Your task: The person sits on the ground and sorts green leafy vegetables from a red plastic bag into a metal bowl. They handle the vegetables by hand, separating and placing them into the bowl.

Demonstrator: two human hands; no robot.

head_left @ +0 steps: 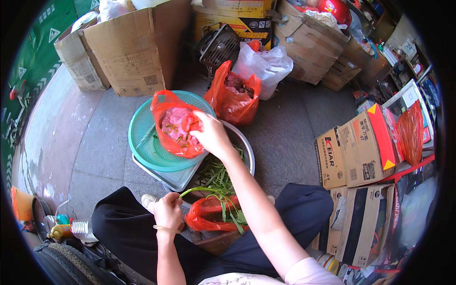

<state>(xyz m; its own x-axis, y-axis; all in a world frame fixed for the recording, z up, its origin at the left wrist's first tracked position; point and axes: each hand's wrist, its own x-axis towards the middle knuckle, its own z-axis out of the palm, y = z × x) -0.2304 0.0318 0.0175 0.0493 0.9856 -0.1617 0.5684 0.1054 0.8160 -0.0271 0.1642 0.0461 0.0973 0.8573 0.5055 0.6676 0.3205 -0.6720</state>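
My left hand (168, 211) is closed around the end of a green leafy stem (202, 189), which reaches right above my lap. Its leaves hang over a red plastic bag (209, 219) between my knees. My right hand (212, 136) is over the right rim of another red plastic bag (178, 148). Thumb and fingers are apart there, with nothing visible between them. Pinkish contents with bits of green show inside that bag. It sits in a teal plastic colander (141, 153). A metal basin (248, 154) beside it holds a heap of leafy greens (219, 173).
A pale tray (173, 179) lies under the colander. Beyond stand a red bag with dark contents (236, 107), a white plastic bag (266, 66) and a large cardboard box (126, 57). Stacked cartons (354, 152) line the right. A tire (59, 266) is at lower left.
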